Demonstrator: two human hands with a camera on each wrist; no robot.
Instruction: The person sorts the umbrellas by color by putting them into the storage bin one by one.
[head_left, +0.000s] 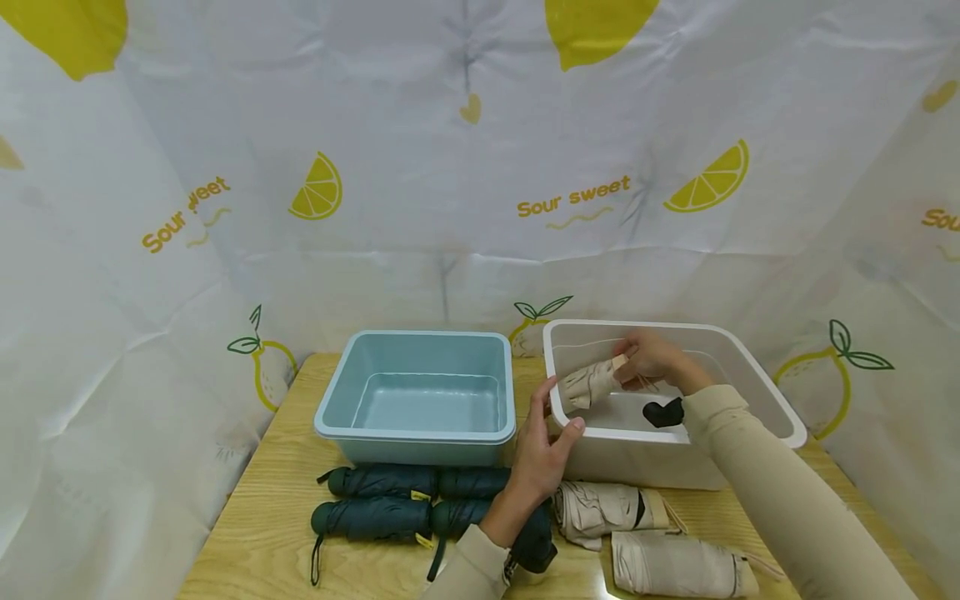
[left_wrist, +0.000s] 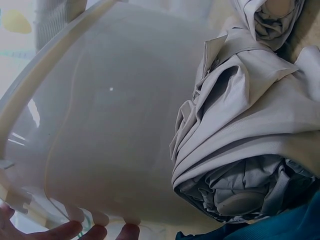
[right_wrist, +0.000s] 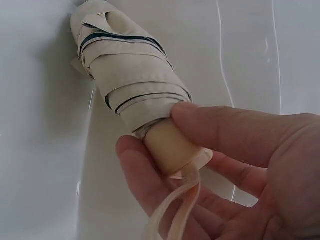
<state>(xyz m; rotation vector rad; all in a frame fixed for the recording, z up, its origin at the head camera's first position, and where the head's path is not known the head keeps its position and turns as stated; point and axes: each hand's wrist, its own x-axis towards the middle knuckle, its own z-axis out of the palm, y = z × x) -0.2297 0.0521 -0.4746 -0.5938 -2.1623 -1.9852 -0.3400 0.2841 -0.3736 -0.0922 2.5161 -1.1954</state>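
Observation:
My right hand (head_left: pixel 651 360) is inside the white plastic bin (head_left: pixel 637 462) and pinches a beige folded umbrella (head_left: pixel 588 385) by its pale handle. In the right wrist view, thumb and fingers lie on either side of that handle, and a strap loop hangs from its end. The umbrella (right_wrist: pixel 132 70) slants against the bin's inner surface, its far end toward the bin's left wall. My left hand (head_left: pixel 538 454) holds the bin's near left corner, thumb at the front rim and fingers along the left side. In the left wrist view, its fingertips (left_wrist: pixel 95 233) touch the outer wall.
Left of the white bin stands a light blue bin (head_left: pixel 416 450). In front lie several dark green folded umbrellas (head_left: pixel 375 518) and two beige folded umbrellas (head_left: pixel 611 510), (head_left: pixel 678 565) on the wooden table (head_left: pixel 255 517). A lemon-print cloth (head_left: pixel 420 275) hangs behind and at both sides.

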